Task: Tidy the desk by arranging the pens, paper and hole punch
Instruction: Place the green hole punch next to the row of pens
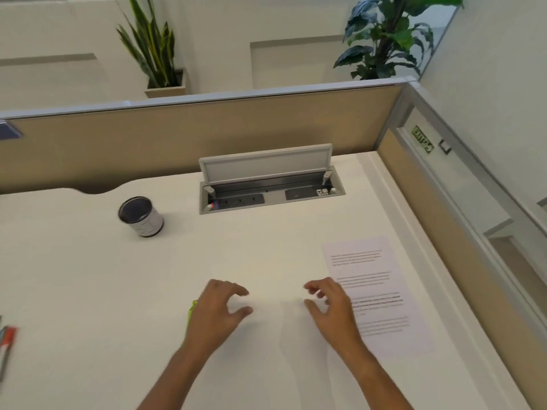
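Observation:
A printed sheet of paper lies on the right side of the white desk. My right hand hovers at the sheet's left edge, fingers spread and holding nothing. My left hand hovers over the desk's middle, fingers curled apart and holding nothing. A yellow-green highlighter peeks out from under my left hand, mostly hidden. Pens, one red-capped, lie at the far left edge. A round pen cup, dark inside, stands at the back left. No hole punch is in view.
An open grey cable box with power sockets is set into the desk's back. Tan partition walls close off the back and right sides. Two potted plants stand beyond the partition.

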Available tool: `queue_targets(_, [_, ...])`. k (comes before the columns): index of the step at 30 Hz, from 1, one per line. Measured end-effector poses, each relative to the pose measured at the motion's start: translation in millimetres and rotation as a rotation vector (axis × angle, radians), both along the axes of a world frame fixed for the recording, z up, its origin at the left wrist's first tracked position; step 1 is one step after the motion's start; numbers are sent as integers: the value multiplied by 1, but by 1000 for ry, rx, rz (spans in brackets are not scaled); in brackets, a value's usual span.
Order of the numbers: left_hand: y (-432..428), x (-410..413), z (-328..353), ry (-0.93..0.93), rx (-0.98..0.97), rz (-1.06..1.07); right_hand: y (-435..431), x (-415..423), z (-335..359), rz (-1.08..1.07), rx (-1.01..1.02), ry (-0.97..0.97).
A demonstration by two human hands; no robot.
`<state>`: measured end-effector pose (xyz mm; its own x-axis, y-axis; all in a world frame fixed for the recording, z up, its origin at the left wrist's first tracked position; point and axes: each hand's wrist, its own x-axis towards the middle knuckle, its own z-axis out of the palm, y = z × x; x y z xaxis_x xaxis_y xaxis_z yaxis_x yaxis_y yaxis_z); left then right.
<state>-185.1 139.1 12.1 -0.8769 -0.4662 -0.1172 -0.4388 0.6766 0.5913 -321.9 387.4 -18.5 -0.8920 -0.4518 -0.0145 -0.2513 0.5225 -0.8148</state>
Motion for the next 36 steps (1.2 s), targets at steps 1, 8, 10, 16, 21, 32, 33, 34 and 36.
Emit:
queue_targets(1, [-18,16,0,0,-44,-20,-16,13,-2,86,-3,-17])
queue_targets(8, [-96,82,-15,-142,43,-130,-112,82,-20,439,227,-60])
queue_targets(10, [-102,90,-23,-155,31,-158,-134,95,-25,479,322,-33])
queue_targets(16, [-108,100,-39,-97,15,-203,-171,107,-33,523,471,27])
queue_targets(21, [-111,100,-43,-53,-34,-229,-187,108,-33,551,489,112])
queue_targets(32, [-125,97,-36,6,-124,-292,-194,103,-16,569,447,235])
queue_targets(33, [-127,100,-34,15,-127,-293,-195,104,-14,565,434,255])
queue_targets(34, [-131,104,-31,22,-130,-289,-198,106,-12,561,420,273])
queue_targets(36, [-141,114,-25,35,-135,-278,-207,113,-5,552,385,300])
